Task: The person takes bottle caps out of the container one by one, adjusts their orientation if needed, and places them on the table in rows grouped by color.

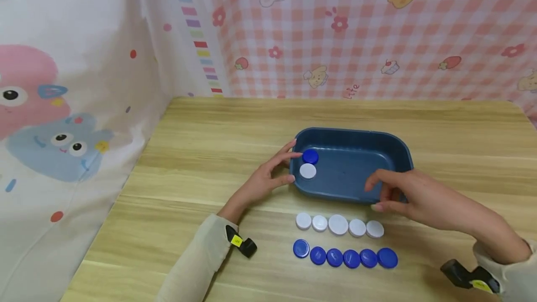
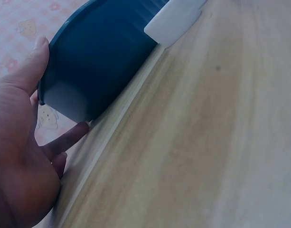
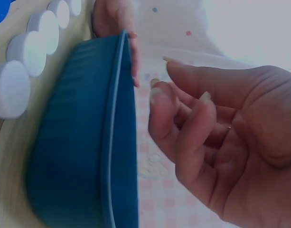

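My left hand [image 1: 268,174] holds the left end of a dark blue plastic tub [image 1: 402,146], the thumb at its near corner and fingertips at the rim. In the left wrist view, the thumb and fingers touch the tub's end wall [image 2: 67,99]. Inside the tub, at its left, lie a blue bottle cap [image 1: 310,156] and a white bottle cap [image 1: 308,171]. Over the near right rim hovers my right hand [image 1: 413,195], its fingers loosely bent. The right wrist view shows nothing between its thumb and fingertips.
In front of the tub a row of white caps [image 1: 338,224] lies on the wooden table [image 1: 189,153]. Nearer still is a row of several blue caps [image 1: 351,258]. A checked cloth [image 1: 361,36] hangs behind, a white printed cloth [image 1: 84,83] at the left.
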{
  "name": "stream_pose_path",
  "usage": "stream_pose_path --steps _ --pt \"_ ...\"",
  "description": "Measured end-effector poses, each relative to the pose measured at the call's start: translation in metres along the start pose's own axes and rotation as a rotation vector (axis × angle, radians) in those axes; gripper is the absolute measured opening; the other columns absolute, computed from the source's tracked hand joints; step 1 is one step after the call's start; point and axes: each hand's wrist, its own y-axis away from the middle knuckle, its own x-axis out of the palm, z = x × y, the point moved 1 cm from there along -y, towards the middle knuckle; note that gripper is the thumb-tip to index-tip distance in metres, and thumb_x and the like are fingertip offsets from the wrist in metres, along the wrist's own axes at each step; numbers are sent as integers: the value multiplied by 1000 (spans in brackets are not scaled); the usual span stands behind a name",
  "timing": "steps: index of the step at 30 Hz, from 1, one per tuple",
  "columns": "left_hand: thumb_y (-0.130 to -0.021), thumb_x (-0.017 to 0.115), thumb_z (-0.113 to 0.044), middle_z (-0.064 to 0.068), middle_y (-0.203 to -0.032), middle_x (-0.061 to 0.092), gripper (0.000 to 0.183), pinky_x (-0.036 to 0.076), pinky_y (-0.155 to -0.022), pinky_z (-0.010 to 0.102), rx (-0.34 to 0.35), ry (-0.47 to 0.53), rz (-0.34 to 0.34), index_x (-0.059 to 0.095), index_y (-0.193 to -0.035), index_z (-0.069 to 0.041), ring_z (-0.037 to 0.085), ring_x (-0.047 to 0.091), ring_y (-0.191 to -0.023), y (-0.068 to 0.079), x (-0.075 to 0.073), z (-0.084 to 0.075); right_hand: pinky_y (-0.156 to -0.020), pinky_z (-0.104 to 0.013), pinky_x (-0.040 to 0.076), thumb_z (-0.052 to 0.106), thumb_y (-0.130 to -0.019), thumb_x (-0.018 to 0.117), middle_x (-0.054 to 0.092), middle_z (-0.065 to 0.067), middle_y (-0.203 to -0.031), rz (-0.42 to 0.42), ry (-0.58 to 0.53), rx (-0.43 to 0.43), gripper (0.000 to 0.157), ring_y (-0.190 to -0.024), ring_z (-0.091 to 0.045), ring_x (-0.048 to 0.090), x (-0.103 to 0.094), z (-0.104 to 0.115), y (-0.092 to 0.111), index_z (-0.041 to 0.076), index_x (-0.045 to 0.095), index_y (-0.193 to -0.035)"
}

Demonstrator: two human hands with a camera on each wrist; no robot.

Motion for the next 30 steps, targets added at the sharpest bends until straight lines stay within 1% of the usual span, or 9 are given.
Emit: stream_pose_path --steps 4,8,11,15,18,21,25,28,30 --pt "-94 62 -14 -20 -156 17 51 28 -107 46 1 4 1 47 -141 -25 17 49 -115 0 1 -1 -54 -25 47 28 -92 65 61 14 -75 40 -68 8 28 -63 -5 57 2 1 -26 15 55 -115" --pt "-94 62 -12 -19 -156 17 51 28 -106 47 8 12 -3 46 -142 -20 20 48 -116 1 2 0 -54 -27 49 25 -93 64 61 8 -73 74 -105 14 27 -61 -9 59 9 -3 -55 13 55 -116" --pt "-94 61 -12 -20 -156 17 50 28 -106 47 6 19 -2 46 -142 -18 20 47 -117 1 2 1 -53 -28 50 22 -94 63 62 4 -72 78 -127 40 27 -60 -12 59 15 -7 -75 10 55 -117" --pt "-94 61 -12 -20 -156 17 50 28 -106 46 2 13 -1 46 -142 -19 17 46 -118 0 1 0 -51 -31 51 20 -94 63 64 -1 -72 65 -174 84 30 -59 -17 60 20 -9 -94 6 54 -119" --pt "-94 61 -12 -19 -156 17 50 27 -106 48 10 10 -2 46 -142 -20 17 47 -118 -1 0 -2 -52 -31 51 17 -93 64 65 -3 -72 73 -201 104 33 -59 -18 60 25 -15 -106 4 52 -121" --pt "-95 61 -11 -19 -156 16 50 26 -107 50 15 15 2 46 -142 -21 19 48 -117 -1 1 -2 -53 -32 51 14 -93 63 65 -2 -71 115 -219 130 36 -59 -17 61 34 -22 -114 3 49 -125" --pt "-95 60 -10 -19 -156 15 51 25 -108 49 10 27 8 46 -142 -23 20 49 -117 0 2 1 -54 -32 50 13 -93 63 63 -1 -69 155 -201 141 43 -57 -16 60 45 -29 -122 4 46 -131" --pt "-95 60 -9 -20 -156 15 51 25 -108 48 8 34 6 46 -142 -26 19 49 -117 0 1 1 -55 -31 50 13 -92 65 62 0 -68 156 -197 140 46 -56 -15 59 50 -30 -127 6 45 -133" --pt "-95 60 -10 -20 -156 16 51 24 -108 49 8 34 5 46 -141 -26 19 49 -117 1 0 2 -56 -31 50 12 -91 65 63 -1 -69 161 -217 143 47 -56 -16 60 53 -30 -130 7 44 -134"
